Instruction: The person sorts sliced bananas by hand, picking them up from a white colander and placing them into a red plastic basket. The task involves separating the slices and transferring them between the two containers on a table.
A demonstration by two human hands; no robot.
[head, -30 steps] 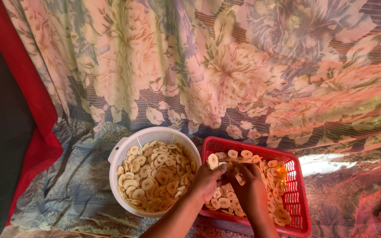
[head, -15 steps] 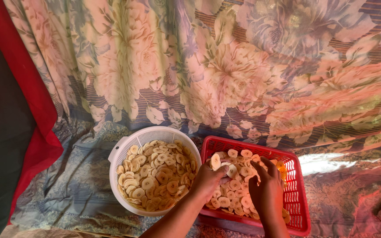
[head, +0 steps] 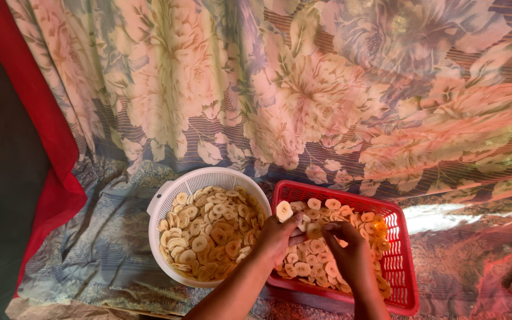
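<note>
Both hands have shifted slightly since a moment ago: they now meet over the near-left part of the red basket, and one pale slice is raised above its rim, where earlier the fingers lay lower among the slices.

A person's two bare forearms enter from the bottom edge. The left hand [head: 277, 236] sits at the left rim of the red basket [head: 407, 284], fingers pinched together on a single banana slice [head: 283, 211] that stands up between the fingertips, lifted clear of the heap, probably to keep it apart from the others. The right hand [head: 351, 249] rests just beside it, curled down over the slices in the basket [head: 306, 268]; its fingertips are bent under, and whether they clasp a slice cannot be told.

Touching the basket's left side stands a round white colander [head: 208, 176], filled nearly to its rim with more round, pale-yellow slices [head: 208, 237]. The two containers sit side by side, so a slice needs only a short move from one to the other.

Both rest on a floral cloth [head: 90, 249] spread across the ground, which also rises behind them like a backdrop. A red cloth edge [head: 48, 154] runs down the left side, with a dark area beyond it.
</note>
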